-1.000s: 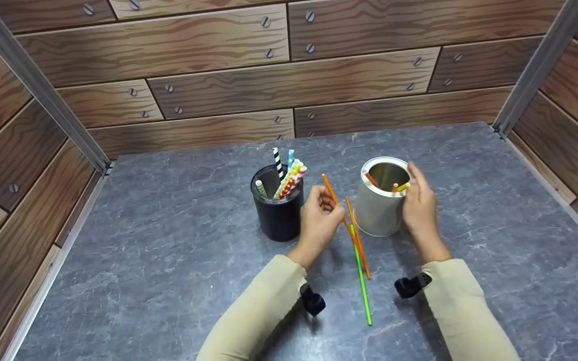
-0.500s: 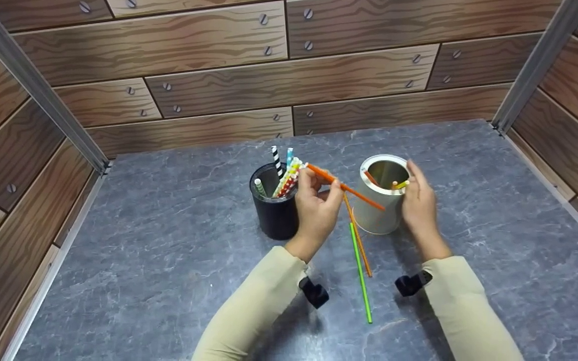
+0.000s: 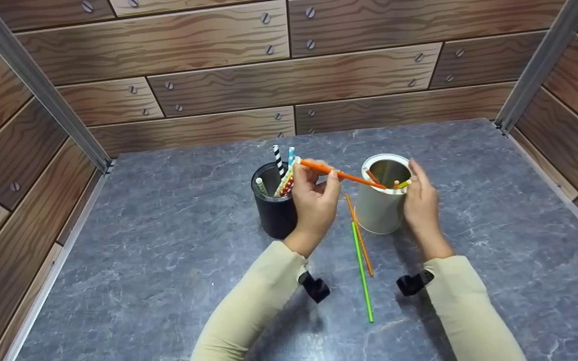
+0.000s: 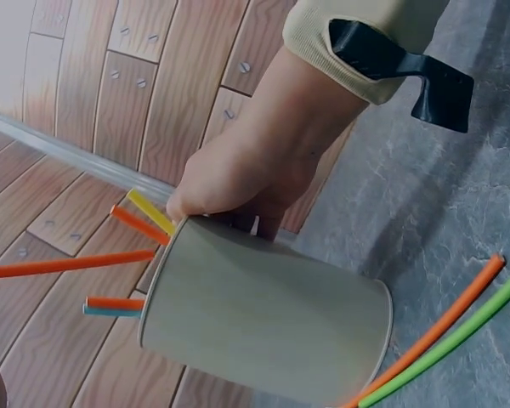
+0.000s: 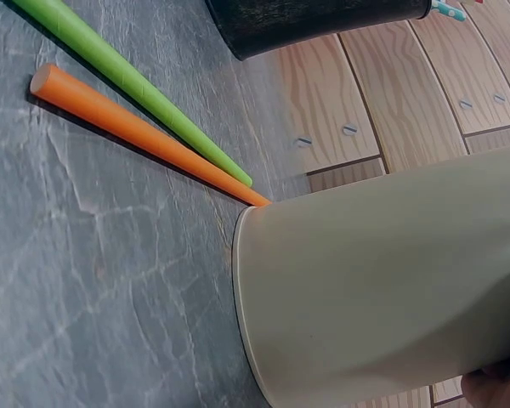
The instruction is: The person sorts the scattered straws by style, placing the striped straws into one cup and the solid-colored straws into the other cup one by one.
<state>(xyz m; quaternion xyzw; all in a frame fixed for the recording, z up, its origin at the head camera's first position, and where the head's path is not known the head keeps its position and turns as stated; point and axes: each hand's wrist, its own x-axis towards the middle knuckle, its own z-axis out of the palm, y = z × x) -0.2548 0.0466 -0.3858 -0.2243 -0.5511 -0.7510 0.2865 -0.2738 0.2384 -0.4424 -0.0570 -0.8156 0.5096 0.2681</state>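
Observation:
My left hand (image 3: 315, 200) pinches a plain orange straw (image 3: 359, 179) between thumb and fingers, held slantwise. Its lower right end is at the mouth of a pale metal can (image 3: 379, 215). My right hand (image 3: 421, 205) holds that can upright by its right side, partly hidden behind it in the left wrist view. Several straws poke out of the can, among them a yellow straw (image 4: 150, 211). On the table by the can's base lie a second orange straw (image 3: 363, 245) and a green straw (image 3: 364, 286), side by side.
A black cup (image 3: 274, 220) with several patterned paper straws, one of them a black-and-white striped straw (image 3: 279, 159), stands just left of my left hand. The grey marbled table (image 3: 168, 240) is bounded by wood-print walls (image 3: 219, 95).
My left hand has lifted the orange straw off the table, tilted it from steep to nearly level, and brought its right end up to the can's rim. The right hand and can stay put.

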